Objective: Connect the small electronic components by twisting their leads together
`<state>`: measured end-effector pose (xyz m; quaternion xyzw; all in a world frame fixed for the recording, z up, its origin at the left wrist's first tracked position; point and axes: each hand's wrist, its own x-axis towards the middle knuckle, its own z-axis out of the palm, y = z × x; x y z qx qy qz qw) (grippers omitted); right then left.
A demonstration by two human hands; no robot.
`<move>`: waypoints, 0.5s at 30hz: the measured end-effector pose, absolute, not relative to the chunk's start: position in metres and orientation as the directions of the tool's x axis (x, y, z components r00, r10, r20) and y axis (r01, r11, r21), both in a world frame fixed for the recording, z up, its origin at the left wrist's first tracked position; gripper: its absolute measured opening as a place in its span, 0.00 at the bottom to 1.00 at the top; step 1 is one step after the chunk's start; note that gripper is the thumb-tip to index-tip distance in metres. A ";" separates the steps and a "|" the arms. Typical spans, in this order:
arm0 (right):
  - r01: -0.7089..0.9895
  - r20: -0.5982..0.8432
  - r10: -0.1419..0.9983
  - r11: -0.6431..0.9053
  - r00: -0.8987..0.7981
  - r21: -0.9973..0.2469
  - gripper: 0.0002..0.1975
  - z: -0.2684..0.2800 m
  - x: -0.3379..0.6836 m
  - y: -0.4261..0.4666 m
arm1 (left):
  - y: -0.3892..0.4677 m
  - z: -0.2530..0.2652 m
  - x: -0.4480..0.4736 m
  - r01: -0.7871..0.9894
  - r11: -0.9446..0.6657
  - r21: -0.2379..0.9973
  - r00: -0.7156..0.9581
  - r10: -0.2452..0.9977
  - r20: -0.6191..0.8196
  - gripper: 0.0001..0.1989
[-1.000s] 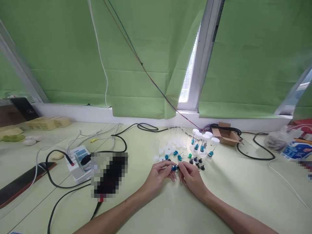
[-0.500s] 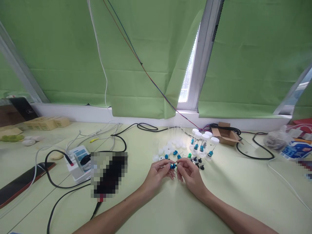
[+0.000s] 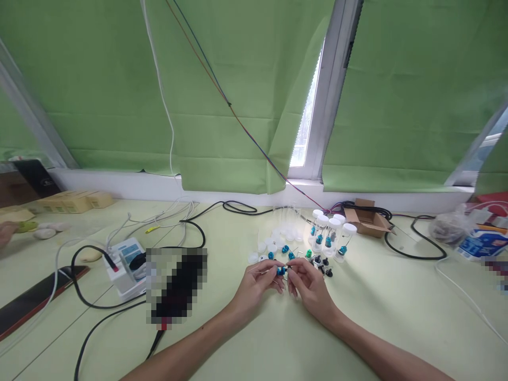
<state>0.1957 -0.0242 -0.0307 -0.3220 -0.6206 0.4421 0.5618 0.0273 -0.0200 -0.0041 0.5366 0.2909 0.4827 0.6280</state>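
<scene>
My left hand (image 3: 257,283) is closed on a small blue part (image 3: 281,271), pinched between thumb and fingers. Against its right side, my right hand (image 3: 311,280) pinches a small black piece (image 3: 289,268); its exact kind is too small to tell. Just beyond the fingers lie loose blue parts (image 3: 292,255), a green part (image 3: 308,254) and several black pieces (image 3: 329,272). Clear tubes with white caps (image 3: 350,229) stand behind on the right, blue parts inside them. Loose round white caps (image 3: 272,247) and uncapped clear tubes (image 3: 292,219) are behind on the left.
A white power strip (image 3: 126,267) with black cables and a blurred dark object (image 3: 178,286) lie to the left. An open cardboard box (image 3: 367,219) stands at the back right. At the far left edge, another person's hand (image 3: 6,233) reaches near yellow blocks (image 3: 75,201).
Another person's hand has come into view at the far left edge. My two hands stay almost in place, still holding the blue part and black piece together.
</scene>
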 end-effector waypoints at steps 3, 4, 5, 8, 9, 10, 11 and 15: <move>-0.087 0.411 0.898 0.402 -0.155 -0.912 0.10 -0.030 0.196 -0.025 | -0.020 -0.005 0.027 -0.300 -0.044 0.953 0.373 0.914 0.160 0.13; -0.083 0.406 0.901 0.398 -0.152 -0.914 0.11 -0.030 0.196 -0.025 | -0.020 -0.005 0.027 -0.299 -0.045 0.953 0.376 0.912 0.162 0.13; -0.077 0.398 0.904 0.391 -0.153 -0.917 0.11 -0.030 0.196 -0.025 | -0.020 -0.005 0.027 -0.296 -0.048 0.954 0.377 0.912 0.163 0.13; -0.043 0.360 0.920 0.357 -0.157 -0.933 0.14 -0.029 0.196 -0.025 | -0.020 -0.005 0.028 -0.280 -0.057 0.958 0.382 0.909 0.166 0.13; -0.026 0.347 0.925 0.347 -0.157 -0.937 0.15 -0.030 0.196 -0.025 | -0.020 -0.004 0.028 -0.276 -0.060 0.959 0.384 0.908 0.167 0.13; -0.010 0.338 0.929 0.341 -0.153 -0.940 0.16 -0.030 0.196 -0.024 | -0.021 -0.004 0.028 -0.274 -0.060 0.960 0.386 0.907 0.167 0.13; 0.005 0.335 0.931 0.339 -0.146 -0.941 0.17 -0.030 0.196 -0.024 | -0.021 -0.004 0.028 -0.274 -0.059 0.960 0.388 0.907 0.166 0.13; -0.007 0.345 0.931 0.347 -0.115 -0.938 0.17 -0.030 0.196 -0.023 | -0.021 -0.005 0.029 -0.283 -0.046 0.958 0.381 0.911 0.156 0.13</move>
